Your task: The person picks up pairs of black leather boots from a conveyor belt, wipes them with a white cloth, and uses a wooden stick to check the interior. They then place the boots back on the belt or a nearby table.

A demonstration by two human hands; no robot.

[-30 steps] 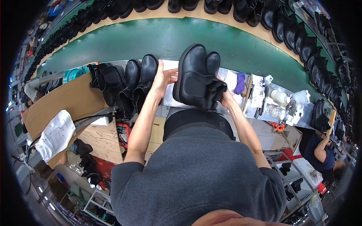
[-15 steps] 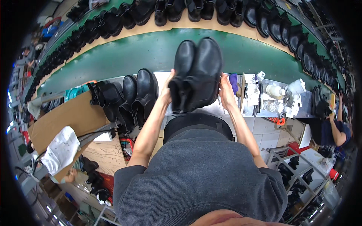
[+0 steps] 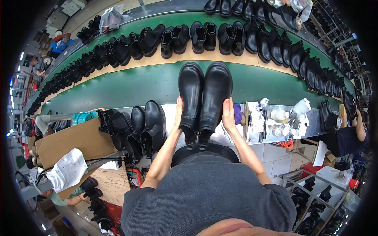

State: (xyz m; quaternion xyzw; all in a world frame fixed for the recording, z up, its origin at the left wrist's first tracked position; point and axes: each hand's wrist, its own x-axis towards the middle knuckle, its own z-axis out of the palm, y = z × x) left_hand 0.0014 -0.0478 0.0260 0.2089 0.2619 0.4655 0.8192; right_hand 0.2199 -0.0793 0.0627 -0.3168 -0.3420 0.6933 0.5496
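Observation:
A pair of black ankle boots is held up in front of me, side by side, toes away from me and shafts toward me. My left hand (image 3: 179, 113) grips the outer side of the left boot (image 3: 191, 91), with its fingers mostly hidden beneath. On the other side, my right hand (image 3: 228, 114) holds the right boot (image 3: 216, 90), its thumb along the outer edge. Left of my left hand, another pair of black boots (image 3: 154, 120) stands at the bench edge, beside more dark boots (image 3: 117, 126).
Beyond the green conveyor belt (image 3: 130, 84) runs a long row of black boots (image 3: 199, 37) on brown card. White bottles (image 3: 279, 115), pens and a purple cloth (image 3: 237, 113) lie to the right. Cardboard (image 3: 73, 139) and a white cloth (image 3: 67, 170) are at left. Other people work on both sides.
The boots have turned from a tilted, overlapping pose to lying level beside each other, with both uppers facing up. My hands have shifted with them, and the whole view has tilted upward.

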